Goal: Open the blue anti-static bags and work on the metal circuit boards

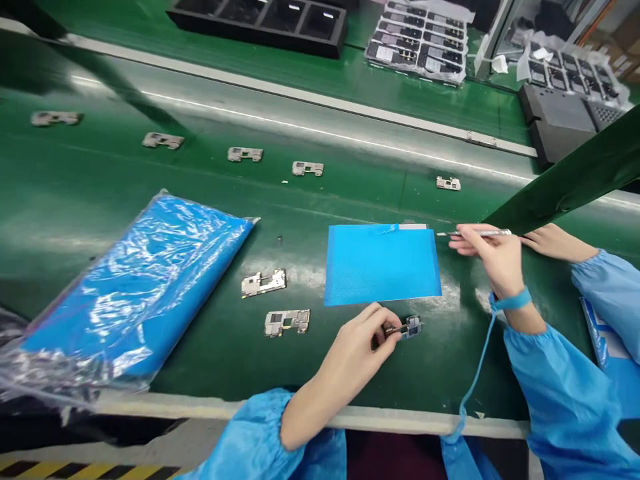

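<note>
My left hand (357,343) pinches a small metal circuit part (407,327) that rests on the green belt just below a blue sheet (383,265). My right hand (487,253), with a blue wrist strap (513,300), grips metal tweezers (475,233) whose tip points left toward the sheet's upper right corner. Two similar metal parts (263,283) (287,322) lie left of my left hand.
A blue pack in clear plastic (135,293) lies at the left. Several metal parts (307,169) ride the green belt (200,200) farther back. Black trays (260,23) and trays of components (420,40) stand beyond. Another person's hand (553,241) rests at the right.
</note>
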